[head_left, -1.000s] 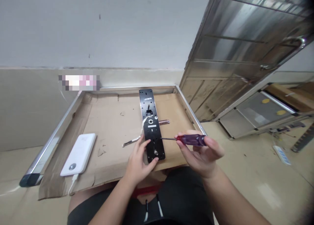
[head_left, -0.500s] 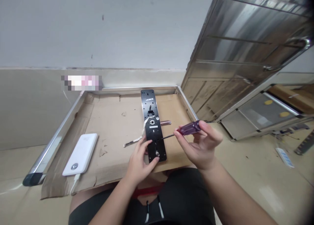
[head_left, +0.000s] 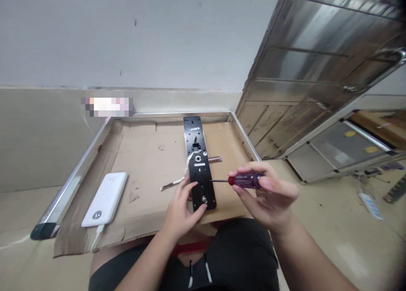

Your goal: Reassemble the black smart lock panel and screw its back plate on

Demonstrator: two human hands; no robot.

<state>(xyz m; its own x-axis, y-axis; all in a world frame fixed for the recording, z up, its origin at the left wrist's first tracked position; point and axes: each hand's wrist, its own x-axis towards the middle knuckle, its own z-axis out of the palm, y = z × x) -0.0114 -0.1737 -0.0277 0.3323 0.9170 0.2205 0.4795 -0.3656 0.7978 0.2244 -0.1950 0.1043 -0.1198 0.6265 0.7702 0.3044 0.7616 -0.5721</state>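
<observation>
A long black plate [head_left: 199,172] with small holes and fittings lies lengthwise on the cardboard. My left hand [head_left: 183,206] grips its near end, fingers at the left edge and thumb at the bottom. A white cable [head_left: 187,166] runs from the plate's middle to a dark connector on the left. In my right hand [head_left: 269,193] is a screwdriver [head_left: 247,180] with a purple and red handle. Its shaft points left, the tip at the plate's right edge; whether it touches cannot be made out. Another purplish rod-like item [head_left: 215,159] sticks out beside the plate.
On the left of the cardboard [head_left: 142,147] lies a white power bank [head_left: 105,199] with a cable plugged in. A metal frame [head_left: 76,172] borders the surface. A wall stands behind, a metal door [head_left: 301,71] at the right.
My right hand has moved slightly right and down, and the screwdriver has turned from slanted to nearly level, its tip shifting right. My left hand remains on the plate.
</observation>
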